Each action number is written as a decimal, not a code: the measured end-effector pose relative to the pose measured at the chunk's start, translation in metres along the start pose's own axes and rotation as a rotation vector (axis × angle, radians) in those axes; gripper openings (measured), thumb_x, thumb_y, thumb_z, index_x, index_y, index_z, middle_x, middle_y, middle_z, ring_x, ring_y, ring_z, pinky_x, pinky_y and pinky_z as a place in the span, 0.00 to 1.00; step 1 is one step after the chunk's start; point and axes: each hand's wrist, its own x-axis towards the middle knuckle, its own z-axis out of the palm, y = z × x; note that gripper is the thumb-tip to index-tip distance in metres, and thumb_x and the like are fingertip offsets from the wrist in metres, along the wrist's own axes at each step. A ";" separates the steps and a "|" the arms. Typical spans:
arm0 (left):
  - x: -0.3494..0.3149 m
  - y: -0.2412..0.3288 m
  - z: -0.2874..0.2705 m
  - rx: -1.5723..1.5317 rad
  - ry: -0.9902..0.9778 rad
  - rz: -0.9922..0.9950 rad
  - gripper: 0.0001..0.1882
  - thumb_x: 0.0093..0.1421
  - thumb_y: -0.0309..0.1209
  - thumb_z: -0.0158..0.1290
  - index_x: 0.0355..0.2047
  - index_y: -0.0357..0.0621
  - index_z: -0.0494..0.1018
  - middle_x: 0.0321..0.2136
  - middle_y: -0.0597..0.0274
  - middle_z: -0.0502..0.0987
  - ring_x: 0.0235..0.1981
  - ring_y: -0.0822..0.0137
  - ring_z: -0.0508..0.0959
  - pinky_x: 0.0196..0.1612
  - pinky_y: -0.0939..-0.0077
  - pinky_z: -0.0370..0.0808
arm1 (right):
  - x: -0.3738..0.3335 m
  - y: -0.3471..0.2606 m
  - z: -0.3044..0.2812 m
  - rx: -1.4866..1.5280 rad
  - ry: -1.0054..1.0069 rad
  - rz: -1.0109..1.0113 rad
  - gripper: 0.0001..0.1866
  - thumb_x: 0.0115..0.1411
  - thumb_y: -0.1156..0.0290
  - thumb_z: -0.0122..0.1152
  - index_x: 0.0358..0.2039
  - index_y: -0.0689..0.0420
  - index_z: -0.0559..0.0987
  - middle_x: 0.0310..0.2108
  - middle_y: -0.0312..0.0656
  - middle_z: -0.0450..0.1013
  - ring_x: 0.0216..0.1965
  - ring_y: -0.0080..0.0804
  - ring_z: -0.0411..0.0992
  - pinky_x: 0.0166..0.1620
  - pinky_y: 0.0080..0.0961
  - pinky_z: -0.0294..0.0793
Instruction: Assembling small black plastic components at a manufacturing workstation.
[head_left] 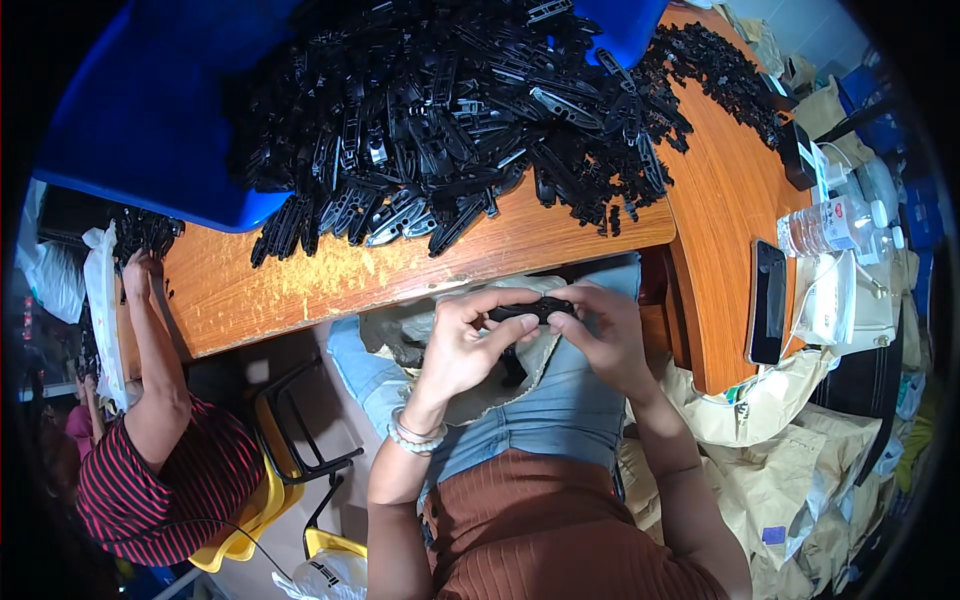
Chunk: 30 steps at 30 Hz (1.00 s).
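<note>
Above my lap, a small elongated black plastic part (pixel 532 309) is pinched between the thumbs and fingers of both hands. My left hand (pixel 468 338), with a beaded bracelet on its wrist, grips one end. My right hand (pixel 606 336) grips the other end, and its fingers partly cover the piece. Under my hands a pale, crumpled bag or cloth (pixel 478 405) lies across my lap, with some dark pieces showing in it. A big heap of similar black plastic parts (pixel 420 120) spreads over the table beyond my hands.
The worn wooden table (pixel 330 280) curves round to my right. A large blue bin (pixel 150 120) lies behind the heap. A phone (pixel 767 300) and plastic bottles (pixel 825 228) stand right. Paper sacks (pixel 790 480) crowd the lower right. A co-worker in stripes (pixel 170 470) sits left.
</note>
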 end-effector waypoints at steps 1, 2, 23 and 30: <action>0.000 0.002 -0.004 0.001 0.000 0.001 0.09 0.55 0.18 0.54 0.37 0.29 0.75 0.28 0.58 0.78 0.25 0.74 0.77 0.31 0.83 0.75 | -0.001 0.003 0.000 0.000 -0.004 -0.010 0.12 0.53 0.74 0.62 0.39 0.62 0.78 0.29 0.40 0.74 0.29 0.21 0.70 0.32 0.18 0.66; 0.001 0.005 -0.010 0.076 -0.069 -0.029 0.09 0.57 0.21 0.52 0.38 0.30 0.75 0.28 0.57 0.79 0.25 0.73 0.78 0.31 0.82 0.75 | -0.004 0.005 0.002 0.000 -0.004 -0.011 0.12 0.53 0.74 0.62 0.39 0.62 0.78 0.29 0.40 0.74 0.29 0.21 0.70 0.32 0.18 0.66; 0.109 0.033 -0.031 1.463 0.487 0.575 0.08 0.50 0.25 0.54 0.28 0.38 0.66 0.28 0.53 0.67 0.25 0.58 0.75 0.21 0.68 0.73 | 0.051 0.039 -0.032 -0.626 0.657 -0.223 0.04 0.55 0.81 0.58 0.32 0.64 0.76 0.27 0.42 0.69 0.25 0.26 0.68 0.29 0.19 0.67; 0.094 0.030 -0.036 1.262 0.577 0.648 0.07 0.55 0.25 0.53 0.32 0.38 0.67 0.29 0.50 0.66 0.26 0.53 0.74 0.22 0.63 0.71 | 0.074 0.032 -0.032 -0.972 0.597 -0.285 0.02 0.54 0.80 0.58 0.30 0.62 0.77 0.26 0.43 0.69 0.24 0.31 0.69 0.27 0.24 0.67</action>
